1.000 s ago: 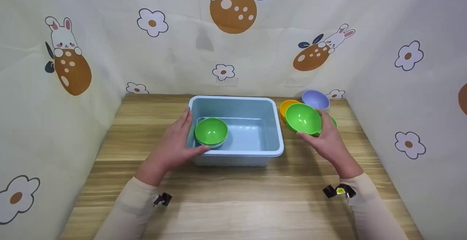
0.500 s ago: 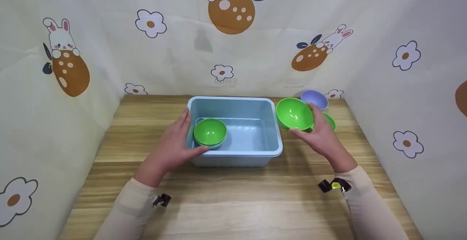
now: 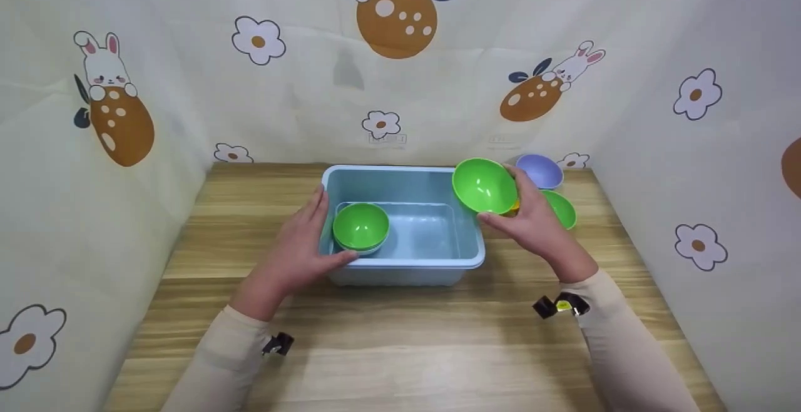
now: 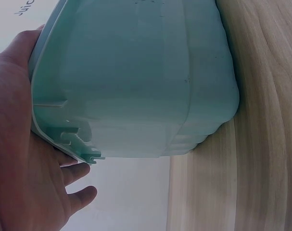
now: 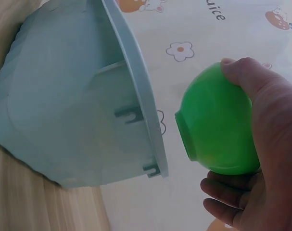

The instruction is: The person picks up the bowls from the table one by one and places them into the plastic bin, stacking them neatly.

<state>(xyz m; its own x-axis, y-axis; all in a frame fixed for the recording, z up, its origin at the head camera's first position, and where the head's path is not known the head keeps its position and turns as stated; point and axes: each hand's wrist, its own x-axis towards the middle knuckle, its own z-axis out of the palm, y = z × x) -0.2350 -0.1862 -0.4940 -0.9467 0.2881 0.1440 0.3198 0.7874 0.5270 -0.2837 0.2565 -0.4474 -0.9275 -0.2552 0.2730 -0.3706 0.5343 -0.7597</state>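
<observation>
We spread our left hand [image 3: 294, 249] around the near-left corner of a pale-blue rectangular plastic tub [image 3: 425, 263] while our right hand [image 3: 535, 227] pinches a glossy green round plastic bowl [image 3: 483, 183] above the right rim, probably best kept level and clear of that edge.

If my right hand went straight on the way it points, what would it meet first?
Probably the patterned backdrop, with the green bowl in your right hand leading. The path seems to pass over the blue tub, though clearance at its rim is unclear.
</observation>
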